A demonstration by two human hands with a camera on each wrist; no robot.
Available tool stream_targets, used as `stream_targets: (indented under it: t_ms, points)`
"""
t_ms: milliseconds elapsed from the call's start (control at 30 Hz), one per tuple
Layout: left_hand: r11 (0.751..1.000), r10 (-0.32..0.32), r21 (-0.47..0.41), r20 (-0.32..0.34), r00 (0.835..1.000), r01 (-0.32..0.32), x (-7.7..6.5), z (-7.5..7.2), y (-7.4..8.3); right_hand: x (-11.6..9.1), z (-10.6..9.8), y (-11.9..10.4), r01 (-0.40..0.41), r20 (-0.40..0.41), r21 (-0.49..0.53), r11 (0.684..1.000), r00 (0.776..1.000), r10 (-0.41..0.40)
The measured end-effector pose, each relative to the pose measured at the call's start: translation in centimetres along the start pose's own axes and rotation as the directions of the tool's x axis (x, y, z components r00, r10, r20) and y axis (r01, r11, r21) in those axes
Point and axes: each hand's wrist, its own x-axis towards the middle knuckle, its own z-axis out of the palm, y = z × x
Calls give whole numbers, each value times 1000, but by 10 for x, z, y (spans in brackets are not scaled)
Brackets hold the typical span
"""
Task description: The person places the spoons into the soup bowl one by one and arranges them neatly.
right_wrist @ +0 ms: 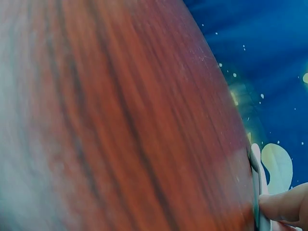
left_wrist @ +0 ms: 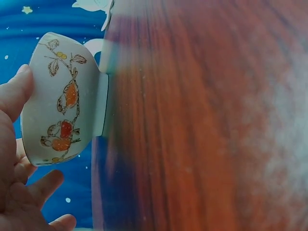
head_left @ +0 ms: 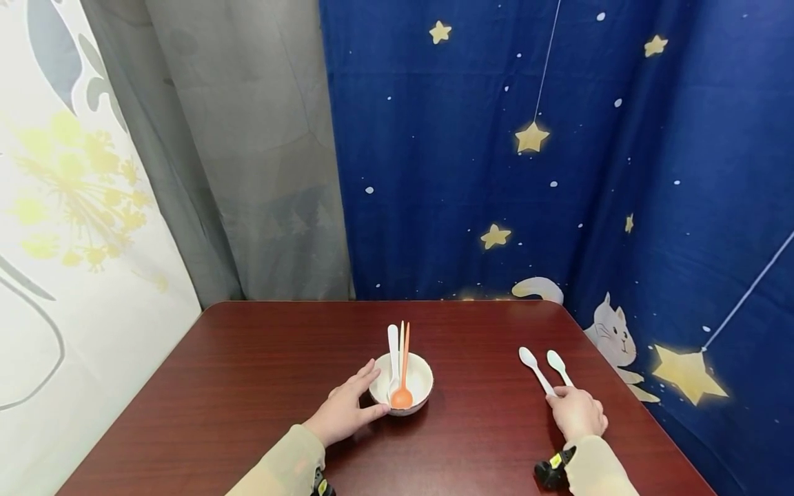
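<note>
A white bowl [head_left: 423, 377] stands on the table, with an orange bird-and-branch pattern on its outside in the left wrist view. In it lean a white spoon [head_left: 393, 348], an orange spoon [head_left: 402, 397] and a thin cream handle [head_left: 401, 337]. My left hand [head_left: 344, 408] touches the bowl's left side, fingers spread and thumb along the near rim. Farther right, two white spoons lie side by side, bowls pointing away: a left spoon [head_left: 535, 366] and a right spoon [head_left: 558, 365]. My right hand [head_left: 578, 412] pinches at their handles, thumb [right_wrist: 284, 206] against one; the palm hides the handle ends.
The dark red wooden table [head_left: 248, 372] has its right edge close beside my right hand. Behind it hang a grey curtain [head_left: 260, 151] and a blue star-print curtain [head_left: 434, 151]. A white printed cloth [head_left: 80, 310] hangs at the left.
</note>
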Motion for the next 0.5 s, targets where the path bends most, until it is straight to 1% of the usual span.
stream_targets:
  t_ms: [133, 333, 500]
  points:
    - [1000, -4, -4, -10, 1000, 4, 0, 0, 1, 0, 1, 0, 33, 25, 30, 999, 999, -34]
    - [1000, 4, 0, -12, 1000, -4, -1, 0, 3, 0, 3, 0, 124, 34, 101, 987, 991, -128]
    - [1000, 4, 2, -11, 1000, -4, -1, 0, 2, -1, 4, -2, 136, 37, 82, 987, 990, -139]
